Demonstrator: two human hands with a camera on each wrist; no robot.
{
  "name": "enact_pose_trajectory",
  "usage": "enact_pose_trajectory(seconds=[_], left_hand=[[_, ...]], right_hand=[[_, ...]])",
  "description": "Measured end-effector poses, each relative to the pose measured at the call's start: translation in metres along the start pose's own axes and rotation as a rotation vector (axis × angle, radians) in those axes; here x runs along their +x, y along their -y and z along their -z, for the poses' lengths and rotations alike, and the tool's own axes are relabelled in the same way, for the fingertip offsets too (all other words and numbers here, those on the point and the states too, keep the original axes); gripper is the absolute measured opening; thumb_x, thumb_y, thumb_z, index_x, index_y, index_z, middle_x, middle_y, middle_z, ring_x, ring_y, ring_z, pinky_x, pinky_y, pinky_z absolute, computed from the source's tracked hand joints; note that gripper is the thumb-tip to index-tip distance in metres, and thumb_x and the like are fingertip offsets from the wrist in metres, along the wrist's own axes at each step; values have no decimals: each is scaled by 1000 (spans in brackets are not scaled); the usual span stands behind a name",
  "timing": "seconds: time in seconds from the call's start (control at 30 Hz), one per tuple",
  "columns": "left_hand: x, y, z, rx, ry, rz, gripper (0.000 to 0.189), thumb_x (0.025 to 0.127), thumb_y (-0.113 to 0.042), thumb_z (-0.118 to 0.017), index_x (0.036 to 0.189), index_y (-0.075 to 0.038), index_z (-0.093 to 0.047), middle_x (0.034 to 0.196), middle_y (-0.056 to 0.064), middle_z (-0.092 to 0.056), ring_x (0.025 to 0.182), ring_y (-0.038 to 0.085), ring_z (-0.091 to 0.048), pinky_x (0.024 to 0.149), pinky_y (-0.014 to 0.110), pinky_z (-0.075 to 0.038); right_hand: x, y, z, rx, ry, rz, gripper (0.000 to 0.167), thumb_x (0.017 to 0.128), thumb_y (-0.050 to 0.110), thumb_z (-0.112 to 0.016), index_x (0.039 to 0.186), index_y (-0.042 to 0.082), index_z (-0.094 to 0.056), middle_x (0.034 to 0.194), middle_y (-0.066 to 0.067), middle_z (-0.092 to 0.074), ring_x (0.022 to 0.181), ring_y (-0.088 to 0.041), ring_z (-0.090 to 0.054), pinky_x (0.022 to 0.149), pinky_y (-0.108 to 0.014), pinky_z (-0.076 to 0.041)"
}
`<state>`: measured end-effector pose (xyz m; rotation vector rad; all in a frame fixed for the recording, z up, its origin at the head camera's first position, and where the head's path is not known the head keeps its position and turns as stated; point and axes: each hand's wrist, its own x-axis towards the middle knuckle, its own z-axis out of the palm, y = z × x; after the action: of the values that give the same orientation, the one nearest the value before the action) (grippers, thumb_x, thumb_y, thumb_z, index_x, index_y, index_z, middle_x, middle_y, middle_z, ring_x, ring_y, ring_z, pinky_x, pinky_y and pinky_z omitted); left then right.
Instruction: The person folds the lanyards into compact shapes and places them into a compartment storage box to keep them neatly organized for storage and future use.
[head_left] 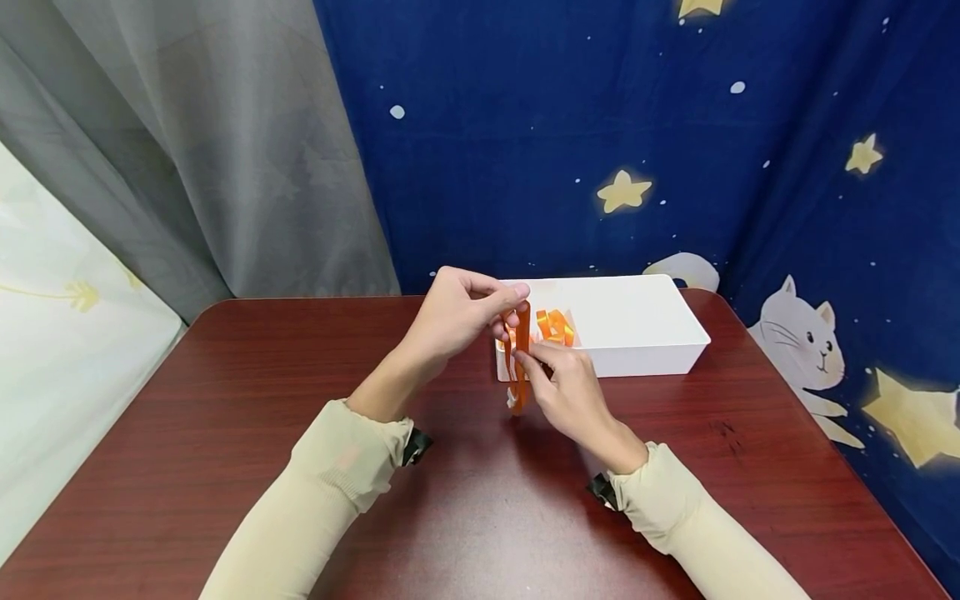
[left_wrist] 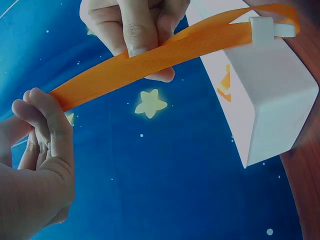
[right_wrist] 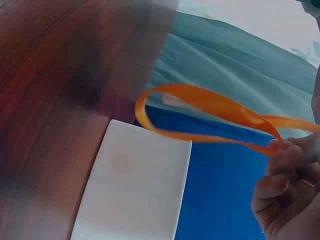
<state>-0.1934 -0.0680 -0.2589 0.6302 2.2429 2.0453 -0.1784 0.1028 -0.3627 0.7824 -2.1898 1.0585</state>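
Note:
An orange ribbon strap (head_left: 523, 321) hangs upright between the hands, folded into a long loop. At its upper end, the left hand (head_left: 467, 312) pinches it between thumb and fingers. Lower down, the right hand (head_left: 570, 387) pinches the strap with thumb and fingertips. A small white clip (left_wrist: 262, 31) sits on the strap near its lower end, beyond the right hand. In the right wrist view, the strap's loop (right_wrist: 200, 100) stretches away from the right hand's fingers (right_wrist: 286, 159). The hands are in front of the left part of a white box (head_left: 630, 312).
The box stands at the back of a dark red wooden table (head_left: 300, 358), with orange ribbon shapes (head_left: 555, 327) showing at its left part. Behind hang a grey curtain (head_left: 225, 167) and a blue starry curtain (head_left: 525, 167). Black bands (head_left: 416, 447) show at both cuffs.

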Motion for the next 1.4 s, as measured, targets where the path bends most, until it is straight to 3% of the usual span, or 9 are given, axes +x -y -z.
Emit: enact_pose_trajectory(seconds=[0.37,0.6,0.8,0.87,1.03,1.27,1.4], left_hand=[[-1,-4,0,31,-31,10,22,92,-18,-73,89,4,-76,71,12,-69,53,14,-60,63,31,-59],[-1,-2,-1,2,-32,-4,21,92,-14,-72,88,7,-75,70,12,-69,53,14,-61,62,29,-58],[-1,-1,-2,-5,-30,-1,21,92,-15,-72,89,6,-75,71,12,-69,55,16,-61,63,29,-58],[-1,0,-2,-6,-31,-1,21,92,-15,-72,89,6,-75,71,13,-68,55,16,-61,63,29,-58],[-3,0,-2,1,-35,-4,22,92,-17,-72,87,4,-75,71,12,-68,55,17,-62,62,29,-57],[-3,0,-2,0,-31,-12,21,93,-16,-72,87,4,-75,72,12,-68,56,18,-62,64,28,-58],[-2,0,0,-17,-46,-4,22,93,-16,-71,86,5,-75,73,13,-69,55,16,-60,62,27,-57]], right_hand=[[2,3,-4,61,-21,-45,30,97,10,-63,67,11,-58,60,7,-42,54,-8,-41,49,-23,-34],[2,4,-7,86,-65,-17,17,93,5,-61,77,8,-66,68,4,-50,55,-10,-45,50,-19,-34],[-1,5,-9,72,-55,40,8,84,7,-62,86,5,-69,78,0,-57,54,-10,-47,50,-19,-37],[-2,7,-11,53,-60,46,5,84,12,-68,84,7,-69,77,0,-57,54,-8,-47,49,-18,-38],[0,8,-15,18,-102,35,17,82,19,-80,77,10,-68,72,0,-55,55,-9,-49,51,-19,-39],[1,7,-17,44,-98,33,22,89,7,-71,68,7,-67,64,1,-49,55,-8,-44,50,-20,-35],[1,8,-17,95,-75,36,18,90,3,-70,71,4,-70,64,2,-50,55,-8,-44,50,-19,-34]])
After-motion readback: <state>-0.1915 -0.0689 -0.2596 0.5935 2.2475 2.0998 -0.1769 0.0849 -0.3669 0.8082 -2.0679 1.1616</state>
